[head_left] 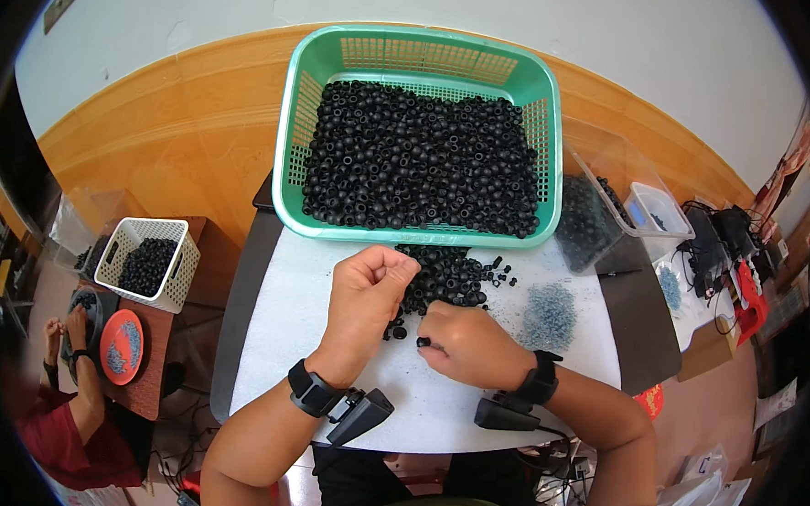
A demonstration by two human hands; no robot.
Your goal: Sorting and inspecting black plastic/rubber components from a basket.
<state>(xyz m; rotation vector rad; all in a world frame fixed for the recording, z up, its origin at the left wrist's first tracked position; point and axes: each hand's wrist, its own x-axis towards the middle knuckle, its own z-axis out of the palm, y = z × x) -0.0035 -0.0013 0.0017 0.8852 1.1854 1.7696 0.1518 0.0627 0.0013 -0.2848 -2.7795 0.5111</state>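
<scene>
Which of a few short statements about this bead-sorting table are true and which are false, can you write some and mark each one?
1. The green basket is full of black beads. True.
2. The right hand pinches a small black bead at its fingertips. True.
3. The left hand lies flat and open on the table. False: it is raised and closed in a loose fist.
4. A pile of small grey-blue pieces lies on the white mat to the right of the hands. True.
5. The loose heap of black beads in front of the hands sits inside a red bowl. False: it lies straight on the white mat.
</scene>
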